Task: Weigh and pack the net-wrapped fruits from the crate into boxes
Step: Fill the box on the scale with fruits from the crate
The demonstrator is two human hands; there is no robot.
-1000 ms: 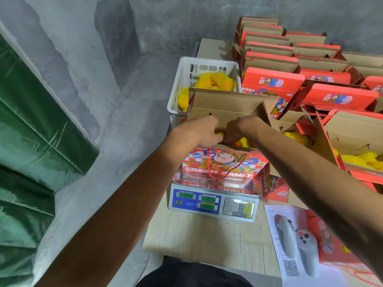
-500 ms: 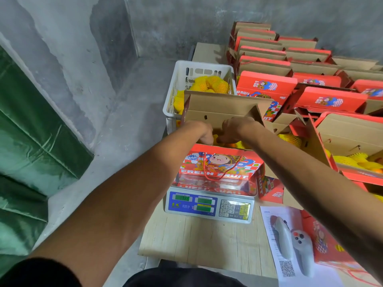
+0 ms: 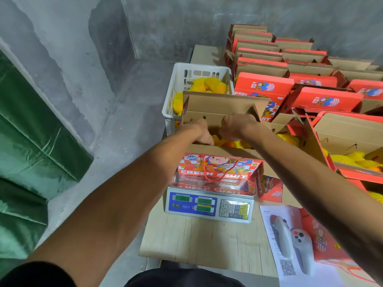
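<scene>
A red "FRESH FRUIT" box [image 3: 219, 167] stands open on the digital scale [image 3: 209, 204], its brown lid flap [image 3: 217, 104] raised at the back. Yellow net-wrapped fruits [image 3: 230, 144] lie inside it. My left hand [image 3: 201, 132] and my right hand [image 3: 234, 126] both reach into the box with fingers curled down around netted fruit. Their fingertips are hidden. Behind the box stands the white plastic crate [image 3: 178, 79], with more netted fruits [image 3: 209, 84] in it.
Rows of red gift boxes [image 3: 323, 100] fill the right side. An open box [image 3: 348, 131] with netted fruit stands nearest. A grey controller [image 3: 290, 239] lies on a printed sheet on the wooden board [image 3: 196, 239]. A green tarp [image 3: 31, 141] hangs at left, with concrete walls behind.
My hands stay inside the box on the scale. They were pressed together and now sit slightly apart.
</scene>
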